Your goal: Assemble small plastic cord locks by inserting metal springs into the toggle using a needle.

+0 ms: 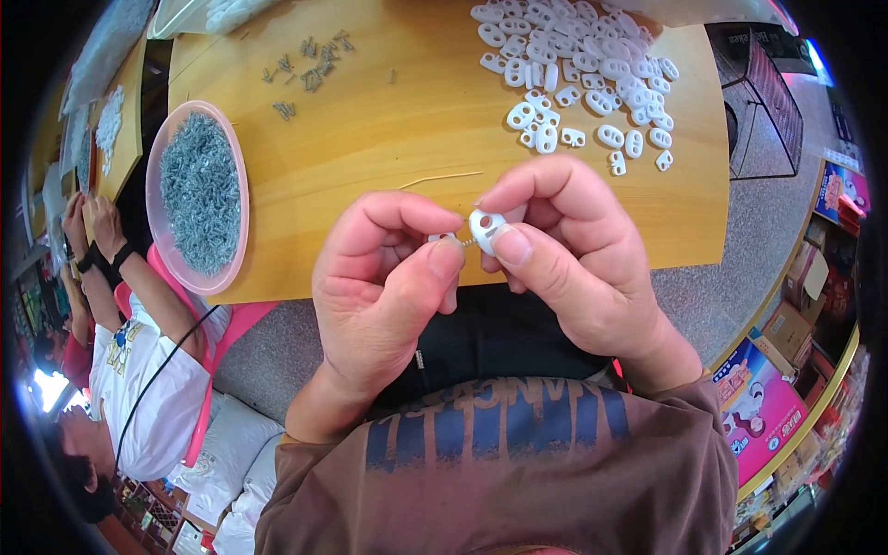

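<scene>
My left hand and my right hand meet above the near edge of the wooden table, fingertips close together. Pinched between my right thumb and index finger is a white plastic cord lock piece, rounded, with a hole through it. My left thumb and index finger grip a small white plastic piece, mostly hidden by the fingertips. A thin metal spring bridges the gap between the two white pieces. Whether its ends sit inside them, I cannot tell.
A pink basin of small grey springs stands at the table's left. Loose springs lie farther back. White plastic pieces are heaped at the back right. A thin stick lies beyond my hands. Another person works at left.
</scene>
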`<state>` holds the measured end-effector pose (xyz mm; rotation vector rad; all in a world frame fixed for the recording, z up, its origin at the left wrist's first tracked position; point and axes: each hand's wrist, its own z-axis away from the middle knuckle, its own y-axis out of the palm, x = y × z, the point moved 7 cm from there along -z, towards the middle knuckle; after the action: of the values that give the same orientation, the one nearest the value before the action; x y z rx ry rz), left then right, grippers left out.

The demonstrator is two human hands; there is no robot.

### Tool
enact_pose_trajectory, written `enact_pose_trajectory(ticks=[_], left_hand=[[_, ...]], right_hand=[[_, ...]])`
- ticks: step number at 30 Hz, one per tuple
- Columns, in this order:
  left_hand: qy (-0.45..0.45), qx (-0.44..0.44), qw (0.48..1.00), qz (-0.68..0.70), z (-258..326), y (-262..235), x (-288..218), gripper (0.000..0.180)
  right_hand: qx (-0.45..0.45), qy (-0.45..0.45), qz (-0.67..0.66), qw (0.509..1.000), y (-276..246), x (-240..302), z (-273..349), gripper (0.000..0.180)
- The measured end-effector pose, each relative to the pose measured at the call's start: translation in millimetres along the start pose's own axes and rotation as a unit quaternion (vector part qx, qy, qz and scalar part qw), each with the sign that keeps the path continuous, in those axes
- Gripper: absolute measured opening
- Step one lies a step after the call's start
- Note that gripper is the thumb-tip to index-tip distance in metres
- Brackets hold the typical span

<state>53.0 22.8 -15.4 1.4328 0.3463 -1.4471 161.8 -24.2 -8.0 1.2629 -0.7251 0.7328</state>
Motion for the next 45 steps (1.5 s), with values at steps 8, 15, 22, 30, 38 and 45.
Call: enact_pose_trajectory(ticks=[8,15,22,30,38,45], left_hand=[[0.007,0.002,1.0,-0.025,3,-1,-2,0.017],[0.02,0.002,0.999,-0.03,3,3,-2,0.017],[0.031,0.029,0.999,-0.029,2,5,-2,0.019],[0.041,0.057,0.997,-0.034,5,3,-2,0.026],[0.04,0.042,0.998,-0.03,8,2,0,0.028],[0.085,0.034,0.995,-0.033,11,3,3,0.03]], right_hand=[[0.002,-0.023,0.125,0.992,2,3,2,0.019],[0.015,-0.027,0.097,0.995,0,1,3,0.019],[0.014,-0.014,0.07,0.997,0,2,2,0.019],[-0.006,0.013,-0.044,0.999,-2,-2,0,0.019],[-0.005,-0.006,-0.061,0.998,0,-3,1,0.02],[-0.012,-0.024,-0.042,0.999,1,0,2,0.02]])
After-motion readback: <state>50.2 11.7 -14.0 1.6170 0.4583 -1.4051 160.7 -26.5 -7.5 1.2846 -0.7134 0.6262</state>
